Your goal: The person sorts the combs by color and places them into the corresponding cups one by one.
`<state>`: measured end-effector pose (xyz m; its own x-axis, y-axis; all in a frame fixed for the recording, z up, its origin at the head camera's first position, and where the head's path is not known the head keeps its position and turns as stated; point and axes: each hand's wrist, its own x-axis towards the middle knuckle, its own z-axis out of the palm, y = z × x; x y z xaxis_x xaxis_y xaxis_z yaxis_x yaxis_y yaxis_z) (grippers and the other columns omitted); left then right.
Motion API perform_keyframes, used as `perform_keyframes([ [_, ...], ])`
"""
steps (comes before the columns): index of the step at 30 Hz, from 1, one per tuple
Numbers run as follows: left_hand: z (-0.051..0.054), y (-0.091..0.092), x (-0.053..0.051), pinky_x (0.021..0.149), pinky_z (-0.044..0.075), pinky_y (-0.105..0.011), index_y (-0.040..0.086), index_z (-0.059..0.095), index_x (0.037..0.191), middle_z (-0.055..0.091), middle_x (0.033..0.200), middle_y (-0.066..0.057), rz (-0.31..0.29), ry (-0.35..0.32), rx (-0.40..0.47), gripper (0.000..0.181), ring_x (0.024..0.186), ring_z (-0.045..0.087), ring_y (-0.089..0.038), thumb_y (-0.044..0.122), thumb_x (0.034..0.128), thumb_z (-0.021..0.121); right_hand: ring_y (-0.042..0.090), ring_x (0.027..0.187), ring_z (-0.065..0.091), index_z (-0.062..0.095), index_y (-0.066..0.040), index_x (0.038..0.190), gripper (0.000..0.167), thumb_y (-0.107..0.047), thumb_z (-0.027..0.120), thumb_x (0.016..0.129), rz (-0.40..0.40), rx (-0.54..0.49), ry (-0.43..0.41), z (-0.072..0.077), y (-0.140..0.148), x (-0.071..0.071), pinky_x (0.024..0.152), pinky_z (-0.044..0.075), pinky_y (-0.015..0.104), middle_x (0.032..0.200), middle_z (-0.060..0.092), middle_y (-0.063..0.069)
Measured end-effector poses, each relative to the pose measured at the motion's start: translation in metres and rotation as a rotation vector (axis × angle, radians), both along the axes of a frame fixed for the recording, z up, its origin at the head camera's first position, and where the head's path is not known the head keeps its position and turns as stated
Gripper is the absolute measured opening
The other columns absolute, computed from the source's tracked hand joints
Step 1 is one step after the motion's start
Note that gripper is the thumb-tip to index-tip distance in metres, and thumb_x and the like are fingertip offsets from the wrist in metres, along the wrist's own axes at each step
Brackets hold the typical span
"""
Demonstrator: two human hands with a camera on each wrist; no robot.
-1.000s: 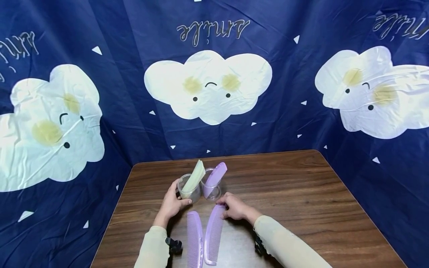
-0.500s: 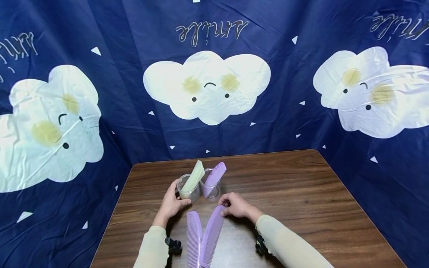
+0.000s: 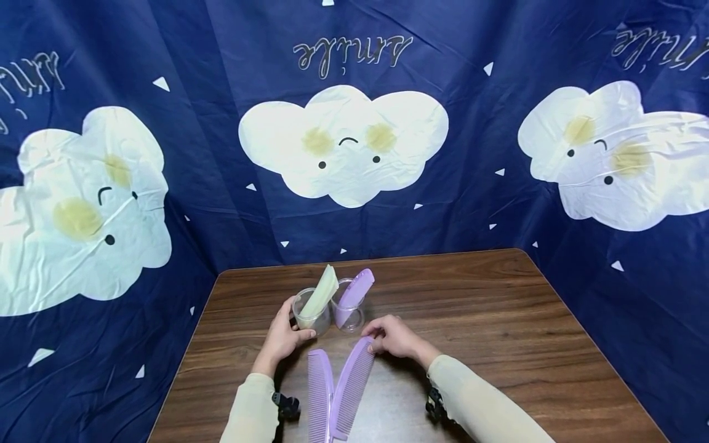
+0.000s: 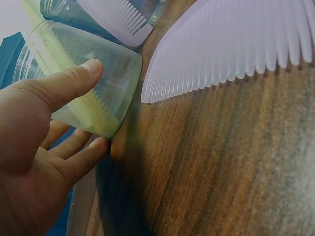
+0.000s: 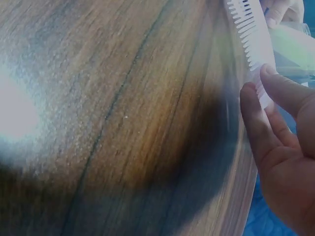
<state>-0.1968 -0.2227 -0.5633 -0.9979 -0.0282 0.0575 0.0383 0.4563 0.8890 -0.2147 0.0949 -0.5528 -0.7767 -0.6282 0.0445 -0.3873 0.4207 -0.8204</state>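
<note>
My left hand (image 3: 281,339) holds a clear cup (image 4: 120,66) round its side, thumb on the near wall and fingers on the other side. Inside that cup a pale green comb (image 3: 320,295) leans to the right. A second clear cup (image 3: 358,319) stands beside it, with a purple comb (image 3: 359,287) tilted in it. Between thumb and fingers, my right hand (image 3: 396,338) pinches the far end of another purple comb (image 3: 352,387). The near end of this comb meets a further purple comb (image 3: 319,387), which lies to its left on the table.
The brown wood-grain table (image 3: 498,344) extends to the right of the hands. Behind and at both sides hangs a dark blue curtain (image 3: 471,221) with white clouds. Dark wrist devices show under both forearms.
The comb at my right hand has turned: its near end has swung left against the other purple comb. My right hand has shifted slightly right. My left hand stays on the cup.
</note>
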Motion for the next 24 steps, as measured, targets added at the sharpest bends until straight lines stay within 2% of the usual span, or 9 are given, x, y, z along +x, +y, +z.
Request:
perform_keyframes([
  [5, 0.000, 0.000, 0.001, 0.106, 0.053, -0.050, 0.008, 0.035, 0.155, 0.043, 0.153, -0.023, -0.001, 0.005, 0.005, 0.101, 0.141, 0.046, -0.041, 0.001, 0.0720, 0.092, 0.007, 0.074, 0.066, 0.078, -0.003, 0.107, 0.029, 0.000, 0.084, 0.079, -0.028, -0.020, -0.019, 0.003, 0.003, 0.002, 0.064, 0.059, 0.022, 0.094, 0.077, 0.003],
  [10, -0.001, -0.001, 0.001, 0.106, 0.053, -0.049, 0.008, 0.035, 0.155, 0.043, 0.153, -0.023, 0.003, 0.005, -0.002, 0.101, 0.139, 0.047, -0.042, 0.002, 0.0717, 0.092, 0.008, 0.069, 0.066, 0.078, -0.003, 0.106, 0.029, 0.002, 0.084, 0.079, -0.048, -0.077, -0.066, 0.006, 0.004, 0.006, 0.058, 0.062, 0.034, 0.092, 0.076, 0.005],
  [17, -0.001, 0.000, 0.000, 0.106, 0.053, -0.049, 0.009, 0.036, 0.155, 0.043, 0.152, -0.022, 0.005, 0.005, 0.006, 0.101, 0.139, 0.047, -0.041, 0.001, 0.0717, 0.092, 0.010, 0.067, 0.066, 0.076, -0.001, 0.108, 0.031, 0.005, 0.081, 0.078, -0.064, -0.169, -0.127, 0.014, 0.005, 0.009, 0.059, 0.063, 0.050, 0.092, 0.075, 0.014],
  [20, -0.001, 0.000, 0.000, 0.106, 0.053, -0.049, 0.008, 0.036, 0.155, 0.044, 0.152, -0.023, 0.005, 0.012, -0.002, 0.100, 0.138, 0.048, -0.042, 0.000, 0.0716, 0.091, 0.011, 0.069, 0.067, 0.076, 0.000, 0.108, 0.031, 0.005, 0.082, 0.078, -0.052, -0.198, -0.112, 0.018, 0.007, 0.010, 0.061, 0.064, 0.046, 0.092, 0.075, 0.015],
  [24, -0.001, 0.000, 0.001, 0.104, 0.054, -0.048, 0.006, 0.037, 0.153, 0.045, 0.151, -0.023, 0.002, 0.024, 0.013, 0.099, 0.136, 0.050, -0.042, -0.002, 0.0704, 0.091, 0.011, 0.076, 0.068, 0.076, 0.002, 0.107, 0.030, 0.004, 0.083, 0.078, -0.037, -0.220, -0.070, 0.021, 0.010, 0.010, 0.067, 0.062, 0.027, 0.095, 0.076, 0.016],
])
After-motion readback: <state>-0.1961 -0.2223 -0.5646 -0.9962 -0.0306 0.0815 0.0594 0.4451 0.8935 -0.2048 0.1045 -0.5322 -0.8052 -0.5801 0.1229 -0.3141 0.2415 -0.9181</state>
